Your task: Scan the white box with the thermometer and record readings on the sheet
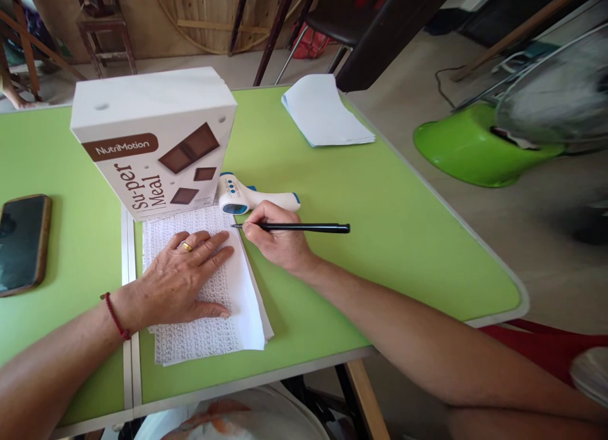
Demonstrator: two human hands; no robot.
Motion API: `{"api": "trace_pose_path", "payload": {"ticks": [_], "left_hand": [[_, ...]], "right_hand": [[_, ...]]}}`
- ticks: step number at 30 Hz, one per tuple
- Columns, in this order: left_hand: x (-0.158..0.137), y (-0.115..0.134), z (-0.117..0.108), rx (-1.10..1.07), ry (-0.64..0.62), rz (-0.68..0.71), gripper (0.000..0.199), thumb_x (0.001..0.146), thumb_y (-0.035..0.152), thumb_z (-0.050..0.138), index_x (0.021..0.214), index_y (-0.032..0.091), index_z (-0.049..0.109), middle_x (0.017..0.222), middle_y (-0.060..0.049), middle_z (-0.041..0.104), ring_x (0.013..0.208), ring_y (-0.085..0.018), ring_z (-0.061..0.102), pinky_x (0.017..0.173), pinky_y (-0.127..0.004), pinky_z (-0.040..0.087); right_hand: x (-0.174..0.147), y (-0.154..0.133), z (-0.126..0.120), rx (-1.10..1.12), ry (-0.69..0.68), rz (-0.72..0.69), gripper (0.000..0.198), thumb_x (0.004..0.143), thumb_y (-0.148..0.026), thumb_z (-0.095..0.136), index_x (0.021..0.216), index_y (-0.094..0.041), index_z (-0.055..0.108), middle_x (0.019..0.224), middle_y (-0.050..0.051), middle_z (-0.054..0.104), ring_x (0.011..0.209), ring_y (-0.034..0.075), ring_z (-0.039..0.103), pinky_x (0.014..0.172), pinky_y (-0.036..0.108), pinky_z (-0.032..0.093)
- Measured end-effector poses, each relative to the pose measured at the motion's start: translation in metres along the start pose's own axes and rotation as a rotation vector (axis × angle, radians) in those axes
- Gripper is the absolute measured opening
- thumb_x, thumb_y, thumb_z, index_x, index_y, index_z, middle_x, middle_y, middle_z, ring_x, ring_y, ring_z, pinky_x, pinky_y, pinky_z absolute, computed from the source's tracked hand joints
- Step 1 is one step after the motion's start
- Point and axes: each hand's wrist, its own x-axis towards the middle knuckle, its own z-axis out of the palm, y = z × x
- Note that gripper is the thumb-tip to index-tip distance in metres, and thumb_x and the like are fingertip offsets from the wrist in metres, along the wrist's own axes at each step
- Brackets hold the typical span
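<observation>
Likely writing: right hand [281, 242] pinches pen [311, 227], 1 o'clock on paper [246, 304]; left hand [175, 280] flat, unclenched. Next stroke should need steady paper.

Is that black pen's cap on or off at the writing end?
Off: the black pen, held in the right hand, shows its bare, thin tip over the written sheets.

Head view, forward-down over table [394, 244]
</observation>
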Motion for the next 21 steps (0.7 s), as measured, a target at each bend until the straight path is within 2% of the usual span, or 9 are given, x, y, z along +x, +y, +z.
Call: {"api": "trace_pose_path", "payload": {"ticks": [21], "left_hand": [[-0.0017,-0.0007,0.002,0.006,0.017,0.007,0.084,0.082,0.074,0.046,0.138,0.011,0.039,0.148,-0.014,0.031,0.125,-0.035,0.035,0.101,-0.052,0.03]], "right_hand": [[0.0007,-0.0013,-0.0004,0.001,0.024,0.012,0.015,0.069,-0.015,0.052,0.059,-0.022,0.043,0.049,-0.007,0.046,0.04,0.007,0.037,0.04,0.022,0.03]]}}
